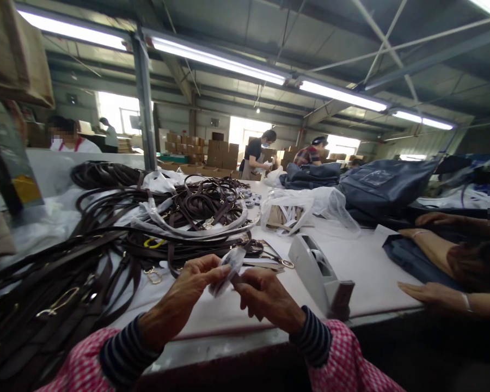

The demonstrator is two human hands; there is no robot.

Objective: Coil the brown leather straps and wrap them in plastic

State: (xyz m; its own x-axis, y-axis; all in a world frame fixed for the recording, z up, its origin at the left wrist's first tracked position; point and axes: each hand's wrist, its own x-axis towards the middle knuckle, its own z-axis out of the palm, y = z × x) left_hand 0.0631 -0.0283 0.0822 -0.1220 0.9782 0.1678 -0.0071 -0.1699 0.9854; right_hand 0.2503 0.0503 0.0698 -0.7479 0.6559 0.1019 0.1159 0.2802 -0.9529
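My left hand (188,291) pinches a small bundle wrapped in clear plastic (224,275), held up over the near part of the table. Right beside it, the fingers of my right hand (263,296) are closed on a short dark strip (237,280), which meets the bundle's edge; most of the strip is hidden by the fingers. Dark brown straps (110,245) with metal clasps lie in a big tangled pile to the left and behind my hands. A grey tape dispenser (320,272) stands just right of my right hand.
A clear plastic bag (286,209) with beige pieces lies behind the dispenser. Dark blue bags (386,185) are heaped at the back right. At the right, a co-worker's hands (436,296) rest by dark fabric. The table's front edge (228,337) runs below my hands.
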